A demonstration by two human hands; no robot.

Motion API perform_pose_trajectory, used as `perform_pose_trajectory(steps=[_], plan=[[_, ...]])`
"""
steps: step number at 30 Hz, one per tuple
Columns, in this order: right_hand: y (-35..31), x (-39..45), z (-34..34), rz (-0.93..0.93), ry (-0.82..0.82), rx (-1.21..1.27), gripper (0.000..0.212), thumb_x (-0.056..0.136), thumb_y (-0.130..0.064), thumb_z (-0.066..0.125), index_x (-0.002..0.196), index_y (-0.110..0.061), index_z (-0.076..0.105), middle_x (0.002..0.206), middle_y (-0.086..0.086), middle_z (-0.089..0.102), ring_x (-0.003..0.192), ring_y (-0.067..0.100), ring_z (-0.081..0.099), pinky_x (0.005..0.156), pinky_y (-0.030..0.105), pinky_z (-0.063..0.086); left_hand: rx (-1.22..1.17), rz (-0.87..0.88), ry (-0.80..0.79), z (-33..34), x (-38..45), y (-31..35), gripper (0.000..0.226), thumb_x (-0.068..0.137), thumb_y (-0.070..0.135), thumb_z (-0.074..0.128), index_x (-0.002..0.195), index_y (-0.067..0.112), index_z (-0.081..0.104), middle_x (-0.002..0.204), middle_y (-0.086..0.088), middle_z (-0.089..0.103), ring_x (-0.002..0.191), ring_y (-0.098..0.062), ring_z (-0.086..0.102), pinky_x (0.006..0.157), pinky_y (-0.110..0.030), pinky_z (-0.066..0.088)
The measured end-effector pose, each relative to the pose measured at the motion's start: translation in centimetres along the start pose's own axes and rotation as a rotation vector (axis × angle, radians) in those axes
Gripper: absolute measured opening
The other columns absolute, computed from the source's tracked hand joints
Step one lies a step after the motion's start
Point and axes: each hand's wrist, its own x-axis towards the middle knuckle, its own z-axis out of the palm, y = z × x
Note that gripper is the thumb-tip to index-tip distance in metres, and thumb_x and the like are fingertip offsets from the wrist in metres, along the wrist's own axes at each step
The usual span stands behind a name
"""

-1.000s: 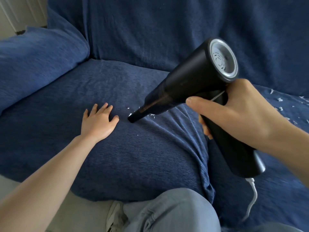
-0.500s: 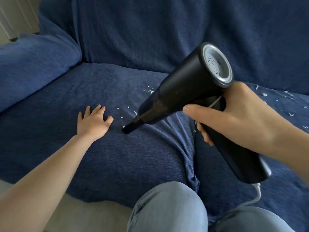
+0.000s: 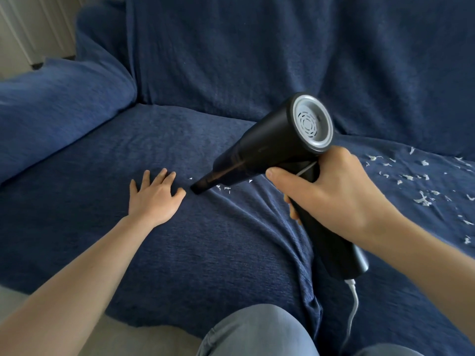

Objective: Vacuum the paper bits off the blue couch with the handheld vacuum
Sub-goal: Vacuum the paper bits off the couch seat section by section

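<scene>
Right hand (image 3: 341,199) grips the handheld vacuum (image 3: 272,147) — nozzle on the blue couch (image 3: 180,253) among paper bits (image 3: 223,188); left hand (image 3: 154,199) rests flat, fingers spread.

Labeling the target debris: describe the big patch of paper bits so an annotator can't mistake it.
Start at the blue couch and go to its right seat cushion, right of the right hand holding the handheld vacuum. The big patch of paper bits lies scattered there, white on the fabric. Unlike the few bits by the nozzle, it is dense and wide.
</scene>
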Motion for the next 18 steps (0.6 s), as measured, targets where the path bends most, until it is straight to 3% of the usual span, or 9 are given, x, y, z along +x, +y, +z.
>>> perform_pose_trajectory(steps=[12, 18], plan=[[0.2, 3.0, 2.4, 0.03, 0.053, 0.042, 0.035, 0.087, -0.033, 0.066, 0.063, -0.008, 0.062, 0.051, 0.007, 0.069, 0.043, 0.008, 0.065, 0.061, 0.019, 0.053, 0.014, 0.026, -0.006, 0.1, -0.4, 0.2, 0.063, 0.097, 0.056, 0.018, 0.154, 0.029, 0.013, 0.162, 0.01, 0.005, 0.149, -0.027, -0.003, 0.119, -0.053, 0.002], [0.6, 2.1, 0.3, 0.049, 0.062, -0.02, 0.039, 0.081, -0.041, 0.062, 0.061, -0.007, 0.062, 0.049, 0.005, 0.068, 0.05, 0.008, 0.065, 0.074, 0.03, 0.052, 0.013, 0.107, -0.015, 0.2, -0.6, 2.3, 0.075, 0.091, 0.069, 0.016, 0.154, 0.028, 0.015, 0.162, 0.011, 0.006, 0.149, -0.02, -0.003, 0.119, -0.054, 0.001]])
